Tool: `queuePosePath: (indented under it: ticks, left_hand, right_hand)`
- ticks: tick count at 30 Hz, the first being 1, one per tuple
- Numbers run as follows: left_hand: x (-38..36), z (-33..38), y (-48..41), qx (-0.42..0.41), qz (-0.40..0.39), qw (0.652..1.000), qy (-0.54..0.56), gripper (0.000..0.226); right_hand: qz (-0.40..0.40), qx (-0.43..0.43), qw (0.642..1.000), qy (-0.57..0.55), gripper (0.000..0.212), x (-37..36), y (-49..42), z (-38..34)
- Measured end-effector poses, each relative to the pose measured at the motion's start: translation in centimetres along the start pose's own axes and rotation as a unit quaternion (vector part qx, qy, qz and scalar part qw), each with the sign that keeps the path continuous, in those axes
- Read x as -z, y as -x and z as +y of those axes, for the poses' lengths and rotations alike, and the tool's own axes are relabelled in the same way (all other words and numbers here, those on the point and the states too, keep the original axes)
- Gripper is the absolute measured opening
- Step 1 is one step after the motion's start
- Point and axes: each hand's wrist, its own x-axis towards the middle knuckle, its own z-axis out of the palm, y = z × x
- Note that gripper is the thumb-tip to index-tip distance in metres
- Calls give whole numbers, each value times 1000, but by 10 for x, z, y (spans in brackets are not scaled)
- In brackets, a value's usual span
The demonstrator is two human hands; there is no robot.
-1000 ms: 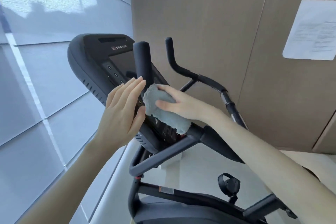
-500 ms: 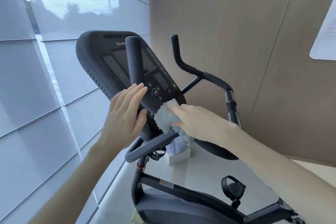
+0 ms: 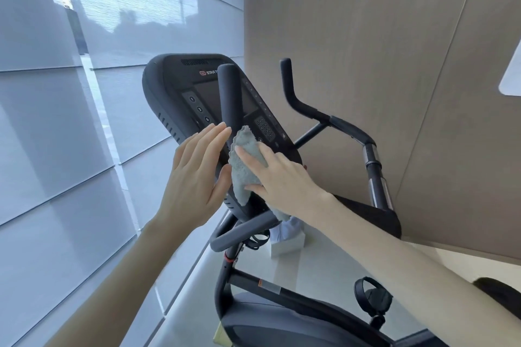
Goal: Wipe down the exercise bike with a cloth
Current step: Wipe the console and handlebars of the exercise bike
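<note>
The right hand [image 3: 277,177] lies flat, fingers straight and slightly spread, pressing a grey cloth [image 3: 244,160] against the lower part of the console [image 3: 174,87]. The left hand [image 3: 197,175], open with fingers together, seems to brace the console's left edge just beside the cloth, holding nothing. The wiping looks part-way done: on the exercise bike [image 3: 282,294], the handlebars [image 3: 304,107] and the pedal [image 3: 372,297] likely remain.

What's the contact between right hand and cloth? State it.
Touching. The head view shows the right hand lying flat on the grey cloth, pressing it against the bike's console.
</note>
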Motion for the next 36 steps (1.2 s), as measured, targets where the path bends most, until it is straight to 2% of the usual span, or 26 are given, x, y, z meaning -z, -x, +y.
queuePosePath:
  ticks: [2,8,11,13,15,18,20,24,28,32,36]
  left_hand:
    - [1,-2,2,-3,-7,1000,3,49]
    - [-7,-3,5,-11,-28,999,18,47]
    - [-13,-1,5,-18,-32,999,25,48]
    - [-16,-2,4,-25,-29,999,28,48]
    - [-18,-3,3,-30,-26,999,31,47]
    - [-18,-7,2,-28,-20,999,34,47]
    - [-17,-11,2,-21,-17,999,35,48]
    - [-16,-15,3,-13,-18,999,43,50]
    - [-19,-20,10,-21,-35,998,41,50]
    - [-22,-22,16,-21,-46,998,41,49]
    - [-25,-20,17,-27,-44,998,47,48]
  right_hand:
    - [23,7,999,42,70,-5,7,2]
    - [50,-5,996,75,71,1,34,9]
    - [-5,-18,998,68,64,12,45,14]
    - [-32,-43,999,3,53,20,48,20]
    - [-25,-78,992,-97,49,32,45,32]
    - [38,-97,955,-276,56,49,23,49]
    - [47,-111,928,-352,57,51,-4,48]
    - [-64,-139,878,-453,59,26,-39,25]
    - [-55,-130,909,-392,58,8,-36,17]
    - [-34,-109,960,-254,54,9,-18,17]
    - [-26,-81,988,-132,55,17,8,14]
